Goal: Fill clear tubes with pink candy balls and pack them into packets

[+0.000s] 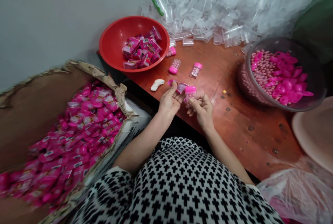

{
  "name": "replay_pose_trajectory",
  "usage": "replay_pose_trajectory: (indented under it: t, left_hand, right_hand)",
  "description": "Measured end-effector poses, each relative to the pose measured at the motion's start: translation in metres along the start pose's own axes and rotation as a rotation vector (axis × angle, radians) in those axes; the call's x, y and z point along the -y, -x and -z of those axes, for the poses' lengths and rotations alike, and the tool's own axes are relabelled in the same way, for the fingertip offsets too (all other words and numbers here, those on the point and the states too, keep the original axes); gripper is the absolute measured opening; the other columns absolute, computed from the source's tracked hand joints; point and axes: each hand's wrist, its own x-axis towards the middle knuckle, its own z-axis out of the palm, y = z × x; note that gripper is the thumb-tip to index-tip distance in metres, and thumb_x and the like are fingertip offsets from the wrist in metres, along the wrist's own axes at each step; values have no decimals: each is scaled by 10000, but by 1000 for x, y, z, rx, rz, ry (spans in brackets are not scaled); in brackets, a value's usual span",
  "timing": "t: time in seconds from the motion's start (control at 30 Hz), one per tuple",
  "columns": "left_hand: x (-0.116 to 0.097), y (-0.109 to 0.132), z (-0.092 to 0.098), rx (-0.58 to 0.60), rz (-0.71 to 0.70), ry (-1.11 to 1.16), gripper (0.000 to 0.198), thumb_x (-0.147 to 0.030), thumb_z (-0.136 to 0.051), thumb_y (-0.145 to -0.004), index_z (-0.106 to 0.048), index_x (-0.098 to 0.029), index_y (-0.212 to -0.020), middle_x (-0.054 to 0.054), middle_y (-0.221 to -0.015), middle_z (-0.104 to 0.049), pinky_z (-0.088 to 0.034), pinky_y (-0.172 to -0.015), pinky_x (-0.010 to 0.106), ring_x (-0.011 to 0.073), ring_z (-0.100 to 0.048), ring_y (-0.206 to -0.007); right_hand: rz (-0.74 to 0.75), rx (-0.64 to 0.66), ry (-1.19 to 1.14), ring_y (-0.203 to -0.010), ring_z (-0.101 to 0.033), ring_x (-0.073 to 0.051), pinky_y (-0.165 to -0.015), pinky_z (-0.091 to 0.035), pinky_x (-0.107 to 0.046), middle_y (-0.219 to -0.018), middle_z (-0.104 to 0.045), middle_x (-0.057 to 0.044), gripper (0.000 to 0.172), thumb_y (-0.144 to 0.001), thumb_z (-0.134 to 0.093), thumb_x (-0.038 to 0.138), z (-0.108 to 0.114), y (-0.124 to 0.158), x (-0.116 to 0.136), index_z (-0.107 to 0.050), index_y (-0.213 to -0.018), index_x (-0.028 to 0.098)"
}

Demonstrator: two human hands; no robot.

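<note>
The capped tube [190, 93] sits in your right hand [202, 110], pinched between thumb and fingertips with its pink cap upward, near the desk's [249, 140] front edge. What fills it is hard to make out. Your left hand [170, 102] is also closed in a pinch, holding a pink packet [177, 86] just beside the tube. A grip low on the tube's clear wall leaves the cap free of your fingers, and holding both hands over the desk gives anything that slips a short drop.

The desk is reddish-brown wood, worn and dotted with dark marks. Toward its far edge lie a white strip [157, 84] and two filled tubes [182, 67] with pink caps, one on its side and one tilted. A third tube [171, 52] rests against the red bowl [109, 43], which sits at the far left corner, holding more packets [142, 49]. At the far right corner, a grey bowl [249, 62] holds pink beads [262, 73] and loose caps [288, 85].

Past the far edge, empty clear tubes [208, 7] lie heaped against the grey wall [44, 19]. Off the left edge, an open cardboard box [39, 95] brims with packets [75, 137]. To the right are a pale pink basin [314, 130] and a plastic bag [299, 196].
</note>
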Motion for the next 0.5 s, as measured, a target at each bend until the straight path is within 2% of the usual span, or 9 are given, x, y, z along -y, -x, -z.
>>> replay_pose_trajectory:
  t: [0.1, 0.27, 0.5]
  left_hand:
    - [2, 2, -2, -16, 19, -7, 162, -220, -668, -923, -663, -150, -777, 20, -709, -727, -582, -876, 255, 127, -732, -741]
    - [4, 5, -5, -9, 50, -13, 218, -230, -638, -944, -653, -143, -746, 26, -695, -721, -580, -829, 243, 111, -704, -665]
    - [7, 3, -1, 97, 11, -86, 189, -266, -804, -805, -675, -137, -753, 2, -658, -697, -579, -685, 224, 97, -650, -557]
  right_hand:
    - [6, -2, 27, -425, -589, -74, -393, -453, -160, -627, -691, 67, 349, -785, -751, 454, -1, 4, 1, -510, -883, 222]
    - [16, -26, 24, -421, -583, -73, -388, -454, -163, -618, -679, 75, 346, -787, -750, 446, -2, 4, 1, -509, -882, 216]
    - [-27, 32, -21, -411, -577, -74, -369, -434, -159, -617, -688, 71, 400, -757, -774, 489, -3, 0, -2, -494, -859, 223]
